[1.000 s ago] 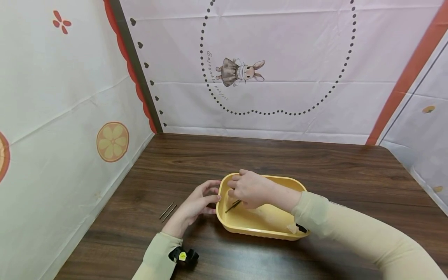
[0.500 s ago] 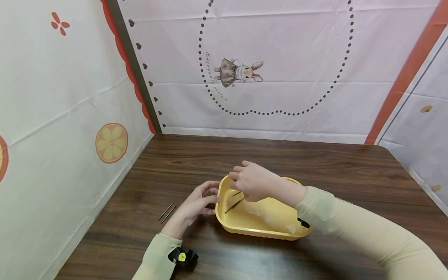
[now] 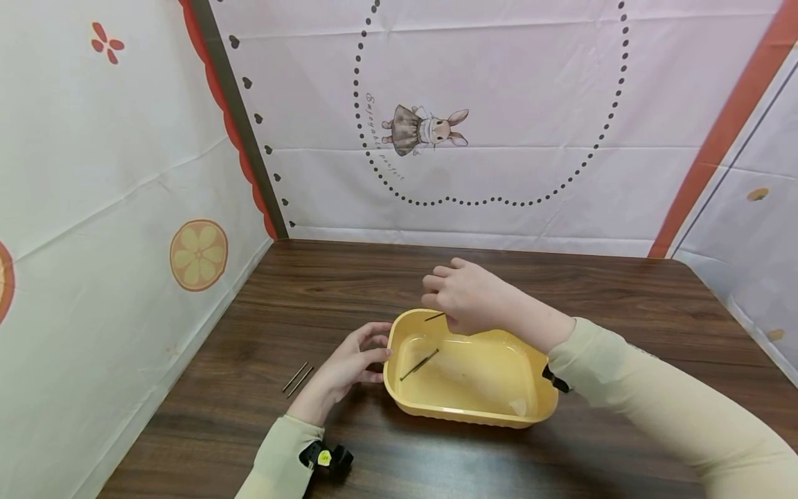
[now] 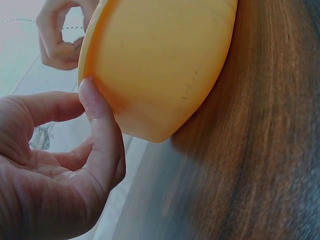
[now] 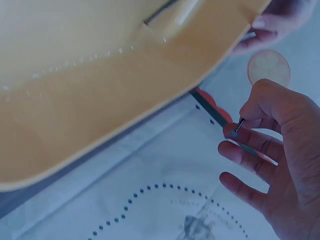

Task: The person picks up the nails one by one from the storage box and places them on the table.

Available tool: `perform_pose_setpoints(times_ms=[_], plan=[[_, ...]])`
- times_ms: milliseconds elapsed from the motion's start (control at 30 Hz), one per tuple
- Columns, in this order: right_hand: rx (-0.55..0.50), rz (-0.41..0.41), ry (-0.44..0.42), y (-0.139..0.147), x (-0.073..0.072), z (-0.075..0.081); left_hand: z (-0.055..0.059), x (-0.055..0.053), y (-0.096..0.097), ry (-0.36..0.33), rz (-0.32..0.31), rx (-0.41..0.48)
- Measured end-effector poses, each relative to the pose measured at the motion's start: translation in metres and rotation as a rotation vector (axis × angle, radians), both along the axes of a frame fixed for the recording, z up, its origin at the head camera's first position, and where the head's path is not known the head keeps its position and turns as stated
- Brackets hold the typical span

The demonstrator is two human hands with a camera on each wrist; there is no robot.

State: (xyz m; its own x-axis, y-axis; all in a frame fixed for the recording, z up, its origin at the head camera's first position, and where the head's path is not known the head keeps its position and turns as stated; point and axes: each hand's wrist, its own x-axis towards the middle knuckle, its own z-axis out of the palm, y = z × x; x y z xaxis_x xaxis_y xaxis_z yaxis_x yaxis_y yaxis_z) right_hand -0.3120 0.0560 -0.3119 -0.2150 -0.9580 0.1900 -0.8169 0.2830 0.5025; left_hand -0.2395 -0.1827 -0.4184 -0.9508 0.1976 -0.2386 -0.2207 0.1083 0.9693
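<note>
Pinching a slim rod point(image 3: 434, 317) between the thumb and forefinger of the right hand point(image 3: 467, 298), with the other fingers bent and free, raised near the far rim of the yellow basin point(image 3: 480, 378), left of its middle. Pointing left with the visible tip, close to the line of that rim; impossible to tell the full length behind the fingers. Having, below and to the near left of this grip, dark rods point(image 3: 419, 365) at the basin's left end, apparently two and touching, slanting from near left to far right. Holding the left rim with the left hand point(image 3: 346, 364), thumb-tip and bent fingers against it; nearer with that one to the dark rods, by the head view. Having farther left, toward the left edge of the desk point(image 3: 349, 277), a pair of metal rods point(image 3: 300, 382), parallel, just apart, similarly slanted. Likely turning most on the leftward line from pinched tip to this pair, with the left rim and left hand between.
</note>
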Motion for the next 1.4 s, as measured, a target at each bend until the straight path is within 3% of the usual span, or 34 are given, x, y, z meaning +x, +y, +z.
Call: perform_pose_setpoints(times_ms=[333, 733, 1400], plan=[[-0.067, -0.015, -0.021, 0.018, -0.003, 0.015, 0.0, 0.001, 0.002, 0.002, 0.005, 0.004], [-0.184, -0.092, -0.149, 0.036, -0.008, 0.033, 0.001, 0.001, 0.0, 0.006, -0.001, -0.002], [-0.21, -0.181, -0.149, 0.075, -0.012, 0.023, 0.0, 0.001, 0.0, 0.02, -0.024, 0.002]])
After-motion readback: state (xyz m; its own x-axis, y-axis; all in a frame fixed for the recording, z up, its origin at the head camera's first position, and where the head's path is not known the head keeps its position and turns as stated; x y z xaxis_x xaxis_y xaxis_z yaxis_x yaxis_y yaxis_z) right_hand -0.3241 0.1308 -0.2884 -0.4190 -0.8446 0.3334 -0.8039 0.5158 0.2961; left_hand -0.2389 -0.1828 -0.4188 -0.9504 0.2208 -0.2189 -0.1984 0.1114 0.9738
